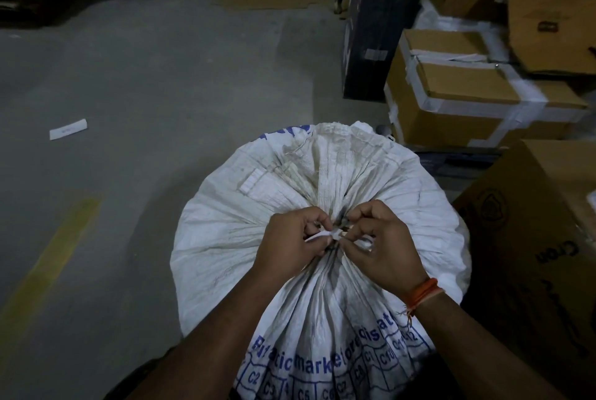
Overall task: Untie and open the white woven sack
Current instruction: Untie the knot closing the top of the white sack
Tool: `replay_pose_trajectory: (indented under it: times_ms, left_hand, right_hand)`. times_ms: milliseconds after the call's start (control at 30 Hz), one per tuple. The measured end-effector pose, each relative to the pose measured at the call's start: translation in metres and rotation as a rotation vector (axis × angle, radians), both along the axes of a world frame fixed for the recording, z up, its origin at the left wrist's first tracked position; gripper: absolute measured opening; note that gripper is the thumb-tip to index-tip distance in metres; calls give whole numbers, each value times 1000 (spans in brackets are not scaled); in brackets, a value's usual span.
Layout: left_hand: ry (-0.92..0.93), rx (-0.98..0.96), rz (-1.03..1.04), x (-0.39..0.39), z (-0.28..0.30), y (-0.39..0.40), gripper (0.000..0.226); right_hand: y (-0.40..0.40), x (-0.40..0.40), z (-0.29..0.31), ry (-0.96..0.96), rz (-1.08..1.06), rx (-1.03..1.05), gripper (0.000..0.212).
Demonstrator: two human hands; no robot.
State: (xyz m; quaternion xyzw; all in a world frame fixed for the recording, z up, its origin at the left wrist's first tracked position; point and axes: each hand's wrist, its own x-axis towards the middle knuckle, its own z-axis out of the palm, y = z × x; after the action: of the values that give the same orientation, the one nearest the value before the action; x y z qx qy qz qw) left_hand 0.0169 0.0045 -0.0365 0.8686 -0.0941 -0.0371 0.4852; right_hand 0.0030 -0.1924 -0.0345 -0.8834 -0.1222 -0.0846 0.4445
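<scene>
A full white woven sack (225, 225) with blue print stands on the floor right below me, its mouth gathered into tight pleats at the centre. A white strip tie (333, 234) is knotted around the gathered neck. My left hand (292, 243) pinches one end of the tie between thumb and fingers. My right hand (380, 248), with an orange thread band on the wrist, pinches the other end at the knot. The knot itself is partly hidden by my fingers.
Grey concrete floor (154, 83) lies to the left and ahead, with a yellow painted line (54, 257) and a white paper scrap (68, 129). Taped cardboard boxes (467, 99), a black box (375, 31) and a large brown carton (541, 238) crowd the right side.
</scene>
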Motion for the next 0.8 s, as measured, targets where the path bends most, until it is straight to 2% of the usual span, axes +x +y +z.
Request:
replay_pose_trajectory:
  times_ms: [433, 800]
  left_hand:
    - [13, 34, 2, 0, -4, 0, 18]
    - [48, -11, 14, 2, -8, -1, 16]
  right_hand:
    - [4, 0, 3, 5, -17, -68, 11]
    - [2, -1, 2, 14, 6, -69, 10]
